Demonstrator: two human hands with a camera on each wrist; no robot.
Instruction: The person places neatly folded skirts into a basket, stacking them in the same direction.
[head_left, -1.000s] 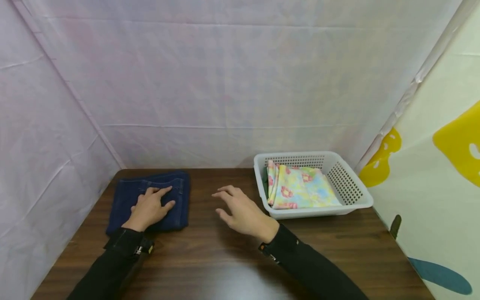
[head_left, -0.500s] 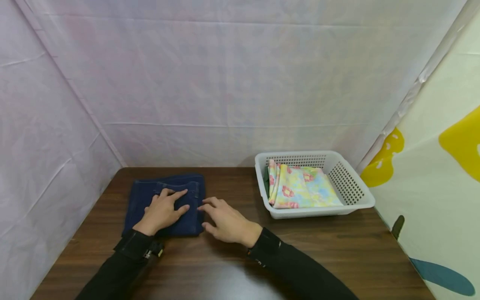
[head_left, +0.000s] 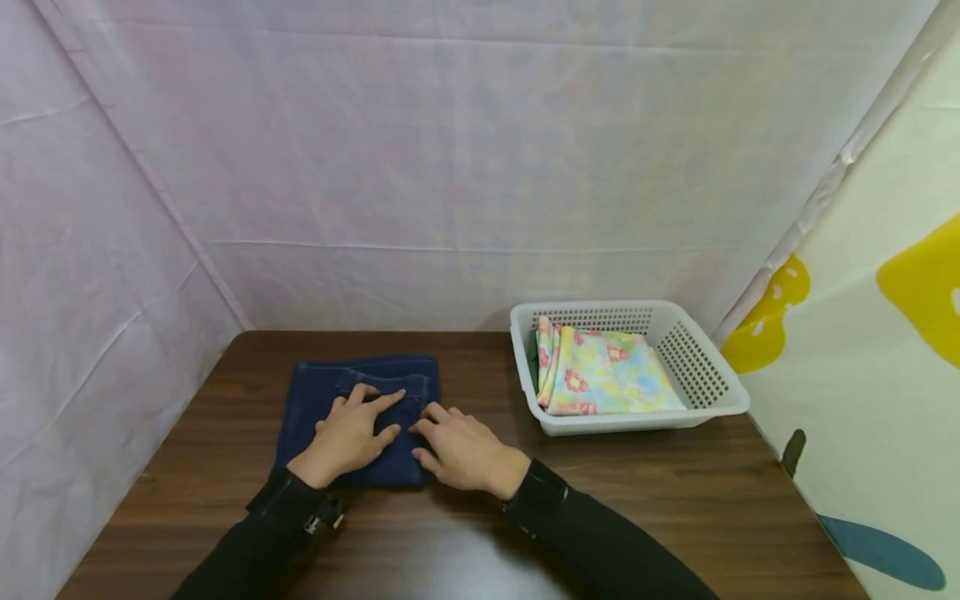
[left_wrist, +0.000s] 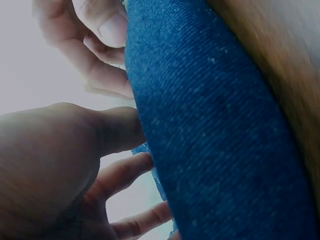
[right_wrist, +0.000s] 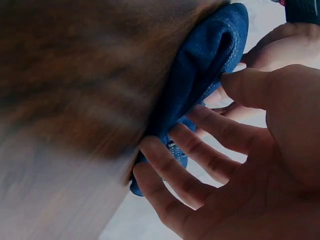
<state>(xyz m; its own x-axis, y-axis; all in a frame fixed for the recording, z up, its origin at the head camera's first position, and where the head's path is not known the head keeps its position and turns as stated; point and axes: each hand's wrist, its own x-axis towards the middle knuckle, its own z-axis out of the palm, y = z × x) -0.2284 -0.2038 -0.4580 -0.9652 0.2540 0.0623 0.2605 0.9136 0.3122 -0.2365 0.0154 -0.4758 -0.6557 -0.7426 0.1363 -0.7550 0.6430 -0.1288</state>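
Observation:
Folded dark blue jeans [head_left: 315, 400] lie on the table, a stitched pocket facing up. My left hand [head_left: 347, 440] rests on top of them with its fingers spread. At their right edge is my right hand [head_left: 467, 450], its fingertips overlapping the denim in the head view. In the right wrist view the fingers [right_wrist: 200, 155] reach along the folded side of the jeans [right_wrist: 200, 60], and the thumb lies at the upper layer. The left wrist view shows the denim [left_wrist: 210, 120] close up, with the left hand's fingers [left_wrist: 122, 175] on its surface.
A white perforated plastic basket [head_left: 645, 425] stands at the right of the brown wooden table [head_left: 420, 542]. Inside lies a folded floral cloth [head_left: 611, 375], with something dark green beside it at the left. White sheeting [head_left: 420, 167] rises behind the table and along its left side.
The jeans have slid right and slightly toward the front, with my left hand staying on them. My right hand has moved left and down to their right edge. The basket stays put.

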